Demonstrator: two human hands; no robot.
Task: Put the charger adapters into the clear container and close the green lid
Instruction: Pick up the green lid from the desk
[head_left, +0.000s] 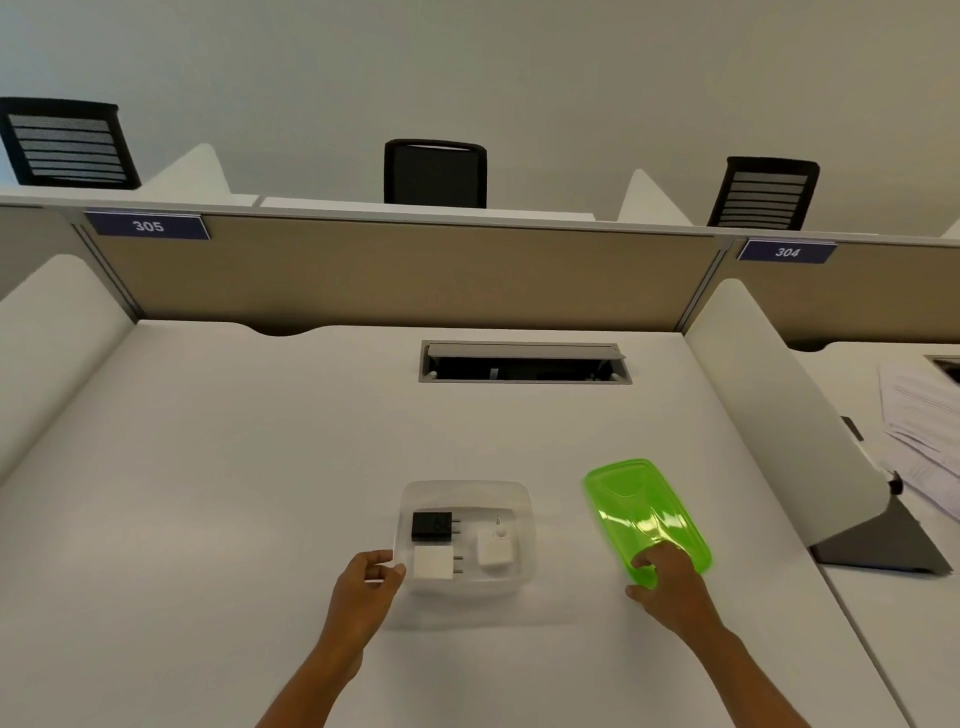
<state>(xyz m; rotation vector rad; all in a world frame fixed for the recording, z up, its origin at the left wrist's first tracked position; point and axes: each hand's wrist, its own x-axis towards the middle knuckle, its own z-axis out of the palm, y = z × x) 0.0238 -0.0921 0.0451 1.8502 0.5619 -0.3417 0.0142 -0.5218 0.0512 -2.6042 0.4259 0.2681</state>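
The clear container (466, 538) sits low in the centre of the frame on the bench (218, 467), already holding three charger adapters: a black one (431, 526), a white one (434, 563) below it and a second white one (496, 549) to their right, so I judge the lid to be the step in hand. The green lid (644, 512) lies flat well apart to the right, and my right hand (667, 584) has its grip laid on the lid's near edge, fingers on top and thumb at the rim, not yet clamped as far as I can tell. My left hand (363, 584) has its grip pinched on the container's left rim; I would keep it steady there, lift the lid level, line up its long side with the tub and press the corners down evenly.
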